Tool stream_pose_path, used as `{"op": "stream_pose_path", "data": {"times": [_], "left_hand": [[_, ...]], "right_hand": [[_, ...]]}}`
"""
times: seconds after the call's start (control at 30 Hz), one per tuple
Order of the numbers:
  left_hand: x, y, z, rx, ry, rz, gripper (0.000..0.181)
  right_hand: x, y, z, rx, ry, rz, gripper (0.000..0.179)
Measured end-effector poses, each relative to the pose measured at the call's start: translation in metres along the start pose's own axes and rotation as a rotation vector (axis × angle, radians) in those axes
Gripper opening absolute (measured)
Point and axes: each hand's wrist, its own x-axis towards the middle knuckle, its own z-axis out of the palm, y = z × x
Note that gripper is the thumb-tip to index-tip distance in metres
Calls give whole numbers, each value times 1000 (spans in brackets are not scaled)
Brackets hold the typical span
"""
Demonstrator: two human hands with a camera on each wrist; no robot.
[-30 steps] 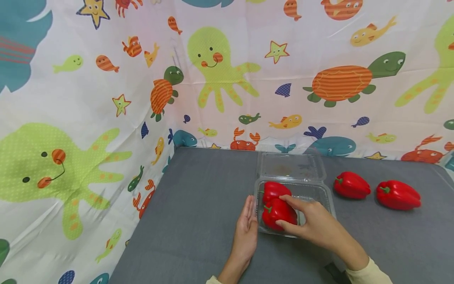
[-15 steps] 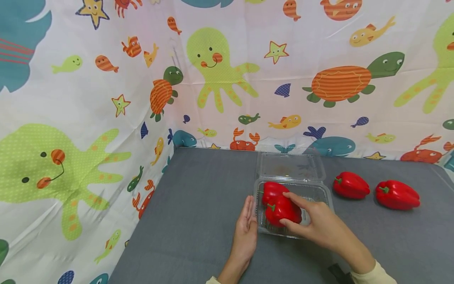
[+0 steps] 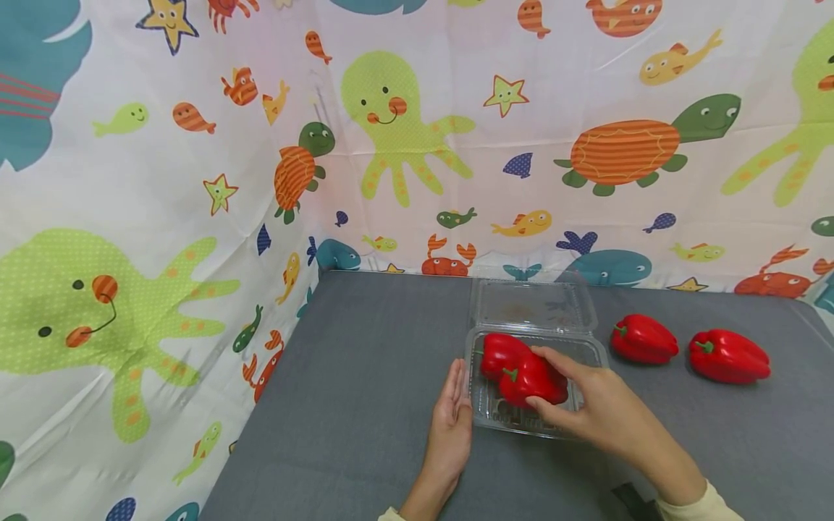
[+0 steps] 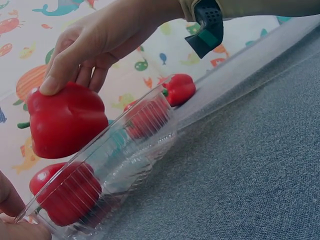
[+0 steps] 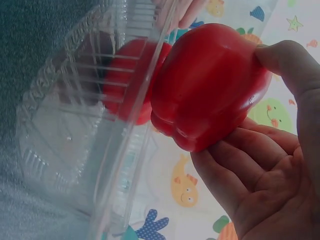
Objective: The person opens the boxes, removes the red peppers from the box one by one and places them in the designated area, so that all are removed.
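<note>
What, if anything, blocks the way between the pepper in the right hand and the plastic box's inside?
Nothing visible covers the opening: the lid lies folded back behind the box. Only the other pepper, inside at the back left, might obstruct the held pepper.

The held pepper is glossy red with a green stem, like the three other peppers; the container is clear, the desk plain grey. The white and pale-pink cloth bears orange-spotted lime octopuses, green-headed turtles striped in orange, and teal whales. The sleeves are cream, the right wristband black and green.
</note>
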Motion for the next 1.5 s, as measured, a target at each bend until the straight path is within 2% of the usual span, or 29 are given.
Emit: {"op": "stream_pose_path", "data": {"times": [0.27,0.63,0.97,1.4,1.5], "left_hand": [[1,0,1,1,11,2,67],[0,1,2,-25,12,18,67],[0,2,2,-25,6,22,67],[1,1,2,-10,7,12,67],[1,0,2,-2,12,8,67]], "right_hand": [[-2,1,-8,-21,9,21,77],[-8,6,-15,-53,64,-22,79],[-11,11,-29,-83,59,47,83],[-20,23,-38,-90,161,14,82],[-20,25,-41,-106,160,33,84]]}}
